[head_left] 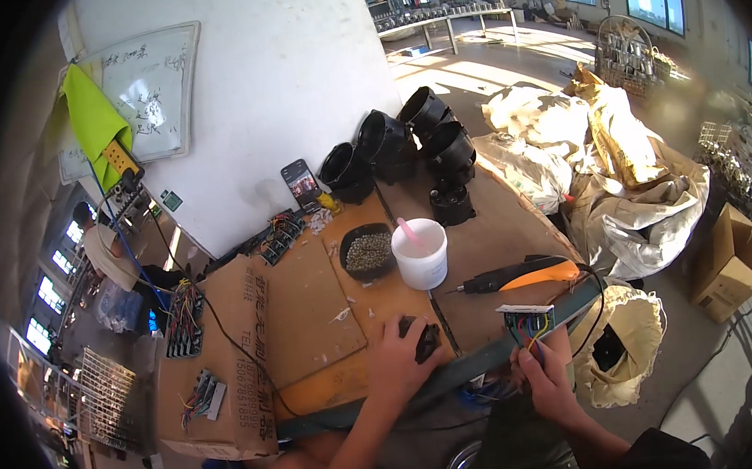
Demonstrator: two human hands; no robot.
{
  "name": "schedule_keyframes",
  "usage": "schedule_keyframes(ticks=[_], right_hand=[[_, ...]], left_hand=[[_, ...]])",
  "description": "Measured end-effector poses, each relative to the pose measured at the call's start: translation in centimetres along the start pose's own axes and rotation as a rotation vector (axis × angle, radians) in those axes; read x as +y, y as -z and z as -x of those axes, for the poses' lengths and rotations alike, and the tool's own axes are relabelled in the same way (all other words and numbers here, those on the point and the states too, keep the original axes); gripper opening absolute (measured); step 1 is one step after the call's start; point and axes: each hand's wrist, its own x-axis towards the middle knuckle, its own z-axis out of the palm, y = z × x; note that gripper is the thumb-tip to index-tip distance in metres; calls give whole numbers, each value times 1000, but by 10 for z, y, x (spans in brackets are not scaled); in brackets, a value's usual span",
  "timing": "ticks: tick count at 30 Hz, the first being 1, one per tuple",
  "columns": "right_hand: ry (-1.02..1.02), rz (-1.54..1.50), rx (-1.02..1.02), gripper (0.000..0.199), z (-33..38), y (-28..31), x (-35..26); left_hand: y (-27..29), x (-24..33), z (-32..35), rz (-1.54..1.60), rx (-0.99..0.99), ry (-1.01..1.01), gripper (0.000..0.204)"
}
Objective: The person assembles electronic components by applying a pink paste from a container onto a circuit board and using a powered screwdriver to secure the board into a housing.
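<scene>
My left hand (pixel 395 360) rests at the table's front edge, its fingers curled around a small black plastic part (pixel 427 342). To the right, my right hand (pixel 543 378) pinches the coloured wires of a small green circuit board (pixel 526 318) with a white strip along its top. The board hangs just beyond the table's edge. Behind it lies an orange and black electric screwdriver (pixel 527 274) with a black cord. A white tub (pixel 421 257) with a pink handle sticking out stands beyond my left hand, beside a black bowl (pixel 367 254) of small metal screws.
Several black round housings (pixel 387 142) stand at the table's back, near a propped phone (pixel 301 186). Wired boards lie on a cardboard box (pixel 213 333) at the left. White sacks (pixel 636 208), an open cloth bag (pixel 619 348) and a carton (pixel 727 262) occupy the floor at right.
</scene>
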Motion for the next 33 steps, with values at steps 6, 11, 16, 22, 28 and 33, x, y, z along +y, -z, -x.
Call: schedule_keyframes(ticks=[6, 11, 16, 22, 28, 33], right_hand=[[86, 98, 10, 14, 1, 4, -12], [91, 118, -12, 12, 1, 7, -19], [240, 472, 16, 17, 2, -1, -36], [477, 933, -64, 6, -11, 13, -34], [550, 912, -192, 5, -38, 4, -54], [267, 647, -163, 25, -56, -9, -61]], left_hand=[[4, 11, 8, -124, 86, 11, 51], [2, 0, -5, 80, 133, 23, 44], [36, -41, 5, 427, 202, 575, 40], [16, -97, 40, 874, 166, 509, 33], [32, -76, 37, 637, 245, 495, 32], [22, -30, 14, 109, 292, 193, 67]])
